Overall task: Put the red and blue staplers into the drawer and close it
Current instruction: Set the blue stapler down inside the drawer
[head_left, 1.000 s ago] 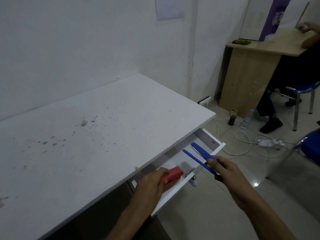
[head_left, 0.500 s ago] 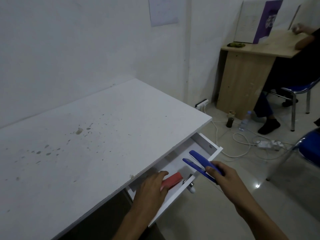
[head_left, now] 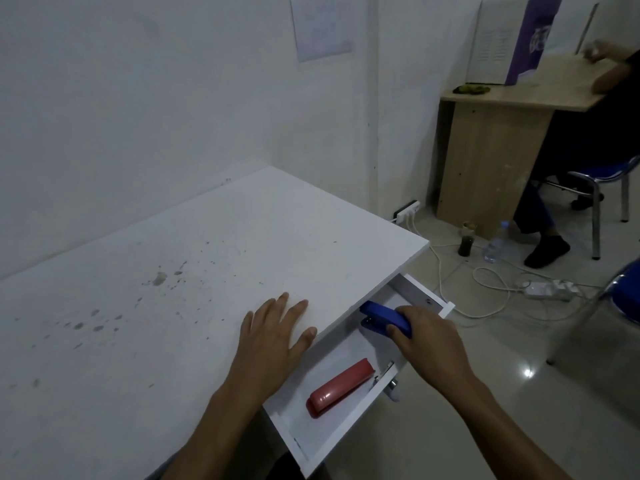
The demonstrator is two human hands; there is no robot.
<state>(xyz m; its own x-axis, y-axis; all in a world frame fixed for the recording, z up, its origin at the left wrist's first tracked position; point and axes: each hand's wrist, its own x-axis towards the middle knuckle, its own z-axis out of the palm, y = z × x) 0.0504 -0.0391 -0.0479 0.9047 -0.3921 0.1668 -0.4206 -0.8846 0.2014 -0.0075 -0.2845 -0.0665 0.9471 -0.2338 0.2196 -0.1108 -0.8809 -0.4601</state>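
Note:
The white drawer (head_left: 349,422) stands pulled out from under the white desk (head_left: 207,258). The red stapler (head_left: 341,388) lies flat on the drawer floor near its front, with no hand on it. My right hand (head_left: 429,341) grips the rear of the blue stapler (head_left: 384,318) and holds it inside the drawer's far end, low over the floor. My left hand (head_left: 273,337) rests flat on the desk top at the edge above the drawer, fingers spread, holding nothing.
A metal lock and knob (head_left: 389,381) stick out of the drawer front. On the floor to the right lie white cables and a power strip (head_left: 543,289), a bottle (head_left: 493,247) and a blue chair (head_left: 623,299). Another person sits at a wooden desk (head_left: 495,133) behind.
My left hand let go of the red stapler in the drawer and moved up onto the desk top. My right hand lowered the blue stapler into the drawer's far end.

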